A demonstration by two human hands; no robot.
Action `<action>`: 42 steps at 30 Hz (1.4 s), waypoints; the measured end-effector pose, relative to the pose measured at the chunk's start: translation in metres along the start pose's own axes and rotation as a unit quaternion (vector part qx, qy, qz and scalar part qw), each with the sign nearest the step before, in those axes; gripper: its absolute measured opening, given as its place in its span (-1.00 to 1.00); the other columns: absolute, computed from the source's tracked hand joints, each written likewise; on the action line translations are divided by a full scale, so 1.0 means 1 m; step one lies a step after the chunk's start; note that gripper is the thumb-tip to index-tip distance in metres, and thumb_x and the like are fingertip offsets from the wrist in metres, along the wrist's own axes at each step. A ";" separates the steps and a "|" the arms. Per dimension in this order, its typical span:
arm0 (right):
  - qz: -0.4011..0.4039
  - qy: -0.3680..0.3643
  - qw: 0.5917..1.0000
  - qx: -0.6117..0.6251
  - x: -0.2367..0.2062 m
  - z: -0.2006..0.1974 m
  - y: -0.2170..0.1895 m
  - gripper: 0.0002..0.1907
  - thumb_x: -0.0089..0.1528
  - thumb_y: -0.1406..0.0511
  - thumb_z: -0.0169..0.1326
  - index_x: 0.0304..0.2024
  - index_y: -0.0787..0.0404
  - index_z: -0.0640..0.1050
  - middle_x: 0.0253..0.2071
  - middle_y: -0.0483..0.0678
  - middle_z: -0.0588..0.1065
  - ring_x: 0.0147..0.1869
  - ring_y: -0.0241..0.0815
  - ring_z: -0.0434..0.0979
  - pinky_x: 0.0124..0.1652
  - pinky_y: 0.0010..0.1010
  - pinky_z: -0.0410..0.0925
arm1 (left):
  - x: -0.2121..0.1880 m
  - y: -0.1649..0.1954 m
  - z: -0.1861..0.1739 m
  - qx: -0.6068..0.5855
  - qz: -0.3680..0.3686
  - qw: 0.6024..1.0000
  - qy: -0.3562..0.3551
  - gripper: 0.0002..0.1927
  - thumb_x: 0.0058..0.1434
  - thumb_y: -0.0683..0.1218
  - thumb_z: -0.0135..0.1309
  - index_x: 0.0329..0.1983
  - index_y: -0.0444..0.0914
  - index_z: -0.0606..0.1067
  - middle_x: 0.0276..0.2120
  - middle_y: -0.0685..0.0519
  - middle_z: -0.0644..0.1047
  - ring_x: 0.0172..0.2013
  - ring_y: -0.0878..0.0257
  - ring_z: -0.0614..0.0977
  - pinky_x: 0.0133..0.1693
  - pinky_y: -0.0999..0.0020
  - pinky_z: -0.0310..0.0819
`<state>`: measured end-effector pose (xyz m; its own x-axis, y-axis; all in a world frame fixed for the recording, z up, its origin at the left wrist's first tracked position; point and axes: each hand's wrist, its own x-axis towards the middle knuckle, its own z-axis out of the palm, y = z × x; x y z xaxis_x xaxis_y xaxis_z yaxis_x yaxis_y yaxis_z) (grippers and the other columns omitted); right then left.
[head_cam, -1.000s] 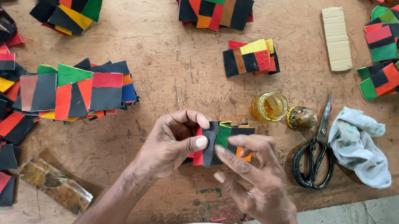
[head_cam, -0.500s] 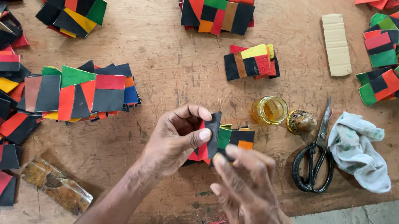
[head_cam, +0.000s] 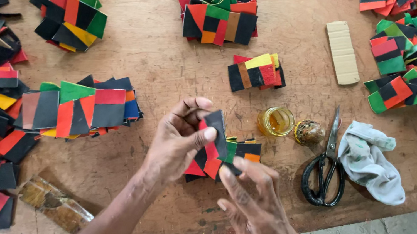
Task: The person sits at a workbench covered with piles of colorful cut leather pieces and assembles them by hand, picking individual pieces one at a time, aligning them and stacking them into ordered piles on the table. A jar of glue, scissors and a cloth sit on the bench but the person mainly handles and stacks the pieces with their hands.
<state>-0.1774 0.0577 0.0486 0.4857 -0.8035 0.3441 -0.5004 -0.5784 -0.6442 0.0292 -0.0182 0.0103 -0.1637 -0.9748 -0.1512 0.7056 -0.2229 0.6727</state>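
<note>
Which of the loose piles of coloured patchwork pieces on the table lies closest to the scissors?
The small pile of black, yellow and red patchwork pieces, just above the yellow glass jar. It is the smallest and lies nearer the black-handled scissors than the larger piles.
</note>
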 end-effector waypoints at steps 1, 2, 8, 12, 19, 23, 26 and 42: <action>0.008 0.006 1.000 0.000 -0.005 -0.001 0.000 -0.17 0.20 0.29 0.29 0.46 -0.05 0.23 0.34 0.04 0.23 0.30 -0.05 0.25 0.16 -0.30 0.40 | 0.006 0.003 -0.003 0.026 0.008 1.000 0.004 -0.70 0.15 -0.33 0.28 -0.06 -0.32 0.54 -0.17 -0.02 0.64 -0.15 0.26 0.66 -0.05 0.32 0.63; 0.018 0.011 1.000 0.001 -0.009 -0.004 0.001 -0.23 0.20 0.28 0.28 0.43 -0.07 0.29 0.33 0.03 0.25 0.30 -0.07 0.25 0.15 -0.38 0.43 | 0.012 0.004 -0.004 0.051 0.015 0.999 0.008 -0.74 0.17 -0.34 0.29 -0.08 -0.33 0.56 -0.19 -0.04 0.65 -0.15 0.23 0.66 -0.05 0.28 0.63; 0.072 0.126 0.989 -0.026 -0.017 -0.033 0.020 -0.43 0.17 0.27 0.28 0.25 0.02 0.49 0.22 -0.03 0.32 0.18 -0.20 0.33 0.03 -0.44 0.40 | 0.087 -0.020 0.002 0.512 0.250 0.819 -0.072 -0.82 0.10 -0.33 0.28 -0.31 -0.20 0.67 -0.10 0.13 0.69 0.14 0.21 0.62 0.24 0.25 0.52; 0.122 0.153 0.980 -0.031 -0.021 -0.045 0.024 -0.47 0.17 0.30 0.30 0.20 0.09 0.52 0.21 -0.02 0.33 0.13 -0.21 0.41 0.07 -0.40 0.43 | 0.129 -0.038 0.008 0.571 0.287 0.762 -0.107 -0.79 0.08 -0.33 0.29 -0.24 -0.20 0.67 -0.09 0.11 0.67 0.16 0.14 0.59 0.22 0.22 0.49; 0.174 0.158 0.971 -0.042 -0.028 -0.054 0.033 -0.46 0.13 0.36 0.31 0.18 0.18 0.53 0.15 0.00 0.37 0.06 -0.19 0.47 0.03 -0.39 0.43 | 0.159 -0.050 0.010 0.575 0.296 0.751 -0.137 -0.78 0.06 -0.35 0.29 -0.25 -0.23 0.67 -0.10 0.05 0.67 0.14 0.07 0.59 0.18 0.21 0.50; 0.185 0.153 0.970 -0.041 -0.025 -0.054 0.034 -0.37 0.11 0.33 0.34 0.23 0.19 0.48 0.12 -0.02 0.43 0.00 -0.21 0.48 -0.05 -0.43 0.45 | 0.158 -0.050 0.008 0.601 0.290 0.728 -0.161 -0.72 -0.02 -0.42 0.17 -0.27 -0.28 0.65 -0.07 0.00 0.65 0.18 0.02 0.55 0.24 0.17 0.44; 0.137 0.091 0.986 -0.011 -0.013 -0.046 0.036 -0.21 0.12 0.29 0.35 0.35 0.19 0.32 0.23 -0.02 0.45 0.19 -0.11 0.49 0.10 -0.36 0.45 | 0.157 -0.046 0.007 0.617 0.279 0.712 -0.188 -0.71 -0.10 -0.40 0.14 -0.29 -0.29 0.62 -0.07 -0.04 0.62 0.19 -0.02 0.51 0.23 0.12 0.38; 0.143 -0.159 0.975 -0.059 0.030 -0.002 0.036 0.14 -0.01 0.26 0.38 0.48 0.17 0.02 0.24 0.09 0.30 0.28 0.15 0.31 0.28 -0.07 0.21 | 0.015 0.021 -0.005 0.623 0.158 0.763 -0.065 -0.74 0.14 -0.26 0.23 -0.08 -0.25 0.59 -0.02 -0.04 0.58 0.06 0.08 0.57 0.10 0.19 0.49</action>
<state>-0.1826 0.0128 0.0372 0.5032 -0.8606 -0.0789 -0.7173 -0.3650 -0.5935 0.0449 -0.0378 0.0184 -0.2458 -0.9524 0.1802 -0.4657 0.2790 0.8398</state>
